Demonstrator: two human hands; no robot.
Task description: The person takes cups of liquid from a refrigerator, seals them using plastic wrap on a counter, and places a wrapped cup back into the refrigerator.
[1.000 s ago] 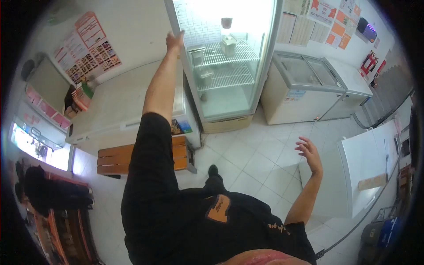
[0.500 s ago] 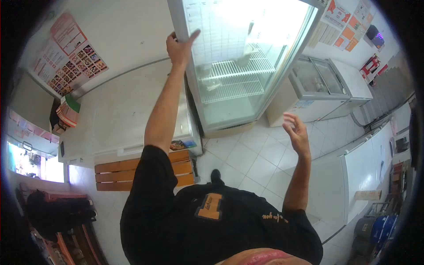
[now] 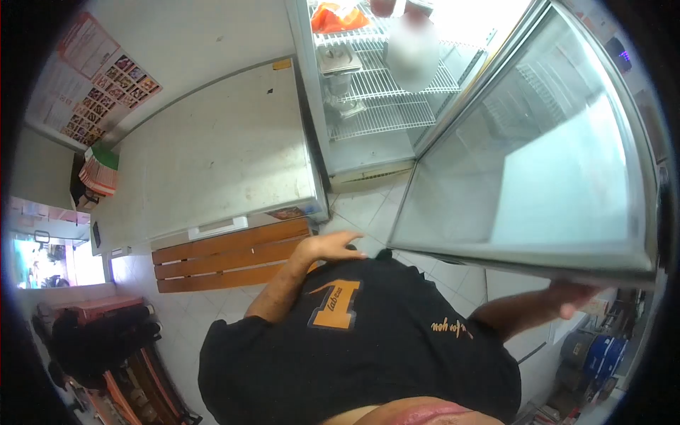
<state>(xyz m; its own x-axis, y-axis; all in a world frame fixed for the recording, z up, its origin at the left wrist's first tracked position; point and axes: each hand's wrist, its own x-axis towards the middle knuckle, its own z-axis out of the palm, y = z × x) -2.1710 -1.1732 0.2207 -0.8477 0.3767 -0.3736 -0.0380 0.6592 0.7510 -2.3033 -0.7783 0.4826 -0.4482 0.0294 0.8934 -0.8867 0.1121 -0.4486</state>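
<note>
The right hand [image 3: 570,296] is partly hidden at the near free edge of a tall, grey-framed glass door [image 3: 510,156], standing open beyond it, long axis upright; whether it is gripped cannot be told. The left hand [image 3: 331,246], empty and loosely spread, is held farther off. On white wire shelves [image 3: 389,118] inside the lit upright refrigerator [image 3: 370,149], a crumpled orange bag [image 3: 336,19] and a grey rectangular container [image 3: 338,58] are seen.

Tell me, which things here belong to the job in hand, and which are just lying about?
Seem part of the job:
- open glass door, with the right hand at its edge
- lit fridge

Just around:
- wooden bench
- wall poster
- white chest
</note>
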